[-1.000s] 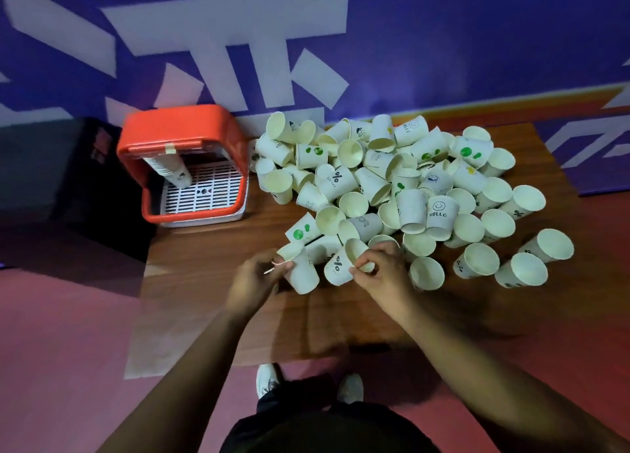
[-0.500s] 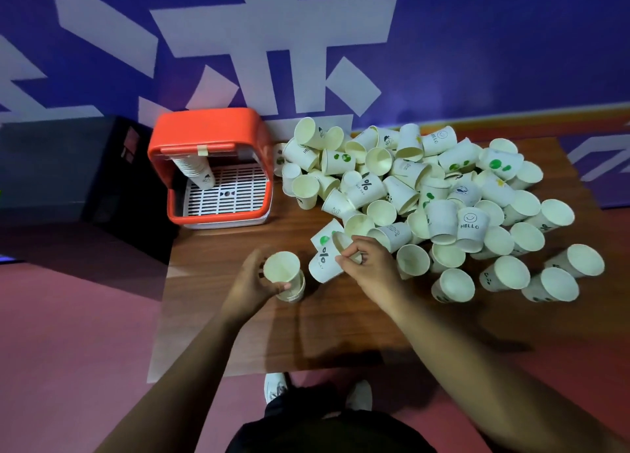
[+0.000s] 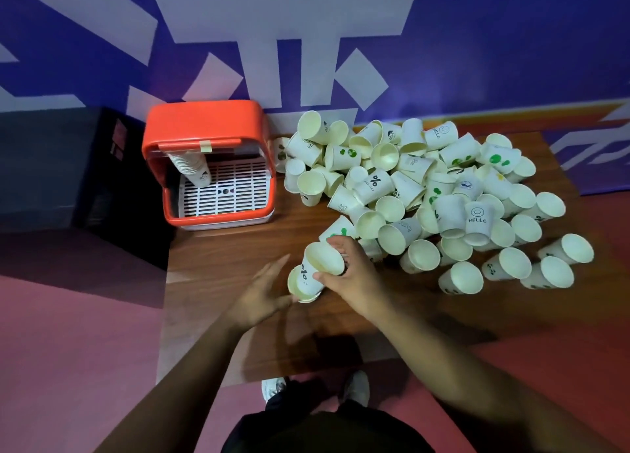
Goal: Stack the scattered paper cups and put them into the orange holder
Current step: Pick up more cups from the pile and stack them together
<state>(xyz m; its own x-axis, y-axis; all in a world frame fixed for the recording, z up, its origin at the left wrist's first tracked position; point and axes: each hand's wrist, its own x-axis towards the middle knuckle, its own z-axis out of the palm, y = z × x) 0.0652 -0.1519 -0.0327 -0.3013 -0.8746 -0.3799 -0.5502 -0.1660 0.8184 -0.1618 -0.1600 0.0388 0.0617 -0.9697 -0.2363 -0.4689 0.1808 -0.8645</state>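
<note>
Two nested paper cups (image 3: 312,275) sit between both hands, right hand (image 3: 347,275) gripping.

Head-worn wide view, facing forward and down.
It looks steeply onto the wooden table (image 3: 218,268) from close; edges bend, perhaps from lens distortion.

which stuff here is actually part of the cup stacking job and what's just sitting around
Part of the job:
- heap of scattered white paper cups
- white cup with a percent mark, in the right hand
- left hand beside it
- orange plastic holder with a cup stack inside

Just there:
- brown wooden table
- black box
</note>
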